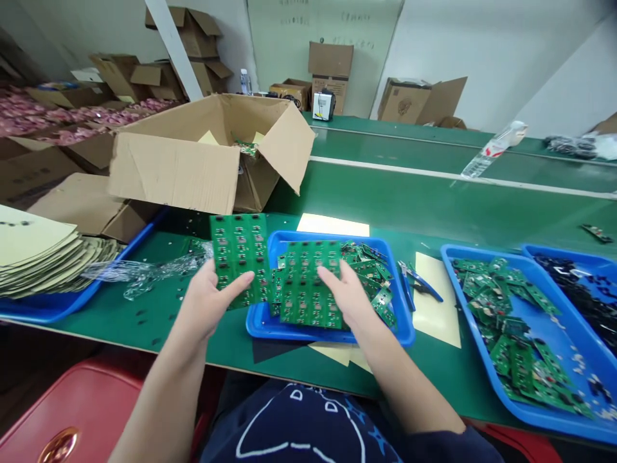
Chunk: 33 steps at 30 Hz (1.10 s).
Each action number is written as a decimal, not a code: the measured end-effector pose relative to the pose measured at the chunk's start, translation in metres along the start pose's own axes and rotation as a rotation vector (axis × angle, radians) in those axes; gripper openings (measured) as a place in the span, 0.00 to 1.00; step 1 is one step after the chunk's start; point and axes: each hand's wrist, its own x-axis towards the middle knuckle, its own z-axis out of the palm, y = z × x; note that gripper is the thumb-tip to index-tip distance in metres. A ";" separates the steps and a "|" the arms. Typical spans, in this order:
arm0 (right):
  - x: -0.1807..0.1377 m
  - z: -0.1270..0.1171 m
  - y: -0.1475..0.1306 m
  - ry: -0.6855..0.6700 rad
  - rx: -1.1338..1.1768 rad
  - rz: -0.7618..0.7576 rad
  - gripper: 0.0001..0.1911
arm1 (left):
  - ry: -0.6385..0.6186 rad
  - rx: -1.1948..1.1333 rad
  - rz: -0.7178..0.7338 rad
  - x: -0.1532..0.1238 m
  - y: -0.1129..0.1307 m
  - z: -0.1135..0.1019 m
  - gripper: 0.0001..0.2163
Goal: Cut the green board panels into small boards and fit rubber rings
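Observation:
My left hand (207,299) grips a green circuit board panel (241,247) by its lower left side, thumb across its face. The panel is tilted up at the left of a blue tray (332,336). My right hand (349,292) is closed on the right edge of a second circuit board panel (303,276), thumb on top and the other fingers hidden beneath. That panel is over the tray, overlapping smaller green boards (373,267) heaped inside it. Rows of small dark parts show on both panels.
Blue-handled cutters (421,283) lie right of the tray on tan paper (438,321). Farther right are a tray of boards (562,321) and a tray of black parts (578,276). An open carton (178,170) stands behind; a paper stack (43,257) and clear plastic (144,273) lie left.

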 end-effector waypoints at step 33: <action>-0.013 -0.032 -0.030 -0.022 -0.710 -0.532 0.17 | -0.481 0.766 0.261 -0.001 0.029 0.072 0.16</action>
